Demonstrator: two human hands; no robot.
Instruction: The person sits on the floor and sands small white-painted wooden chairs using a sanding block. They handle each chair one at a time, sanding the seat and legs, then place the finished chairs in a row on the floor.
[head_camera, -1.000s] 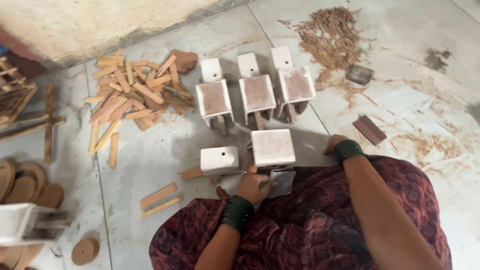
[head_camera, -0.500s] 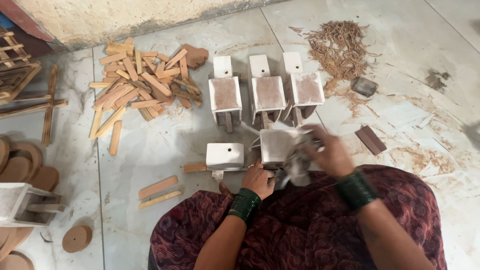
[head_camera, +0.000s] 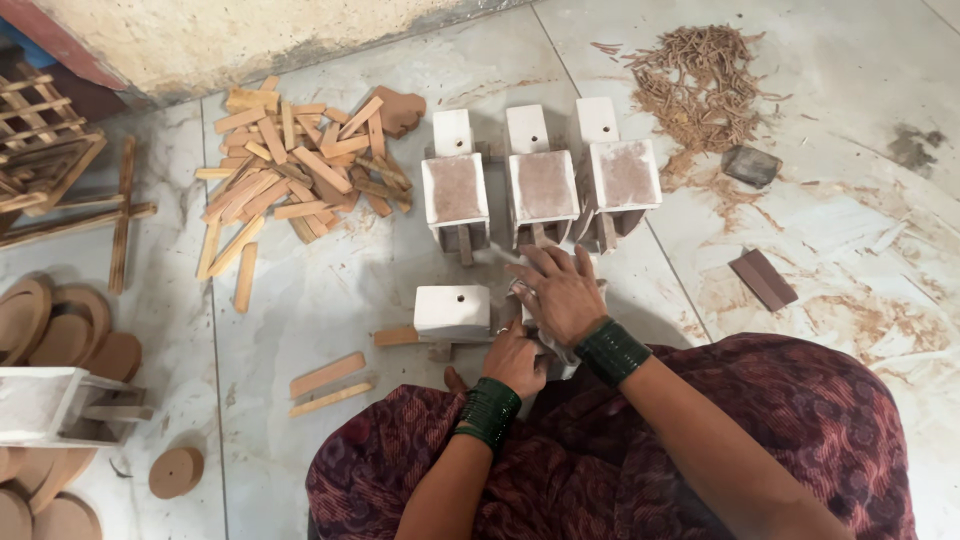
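White-painted wooden block (head_camera: 452, 311), likely light, stiff, chalky-surfaced, best gripped by flat sides; right hand (head_camera: 560, 292) spread flat above, left hand (head_camera: 516, 358) curled, grip unclear.

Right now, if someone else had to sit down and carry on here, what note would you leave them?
Right hand: flat on a white-painted wooden block, pressing a grey sheet against it.
Left hand: steadies that block from below.
Second white block lies just left of it.
Three white box pieces stand in a row ahead; loose wooden strips piled to their left, shavings to their right.
Done or left: cannot tell how much is rubbed.
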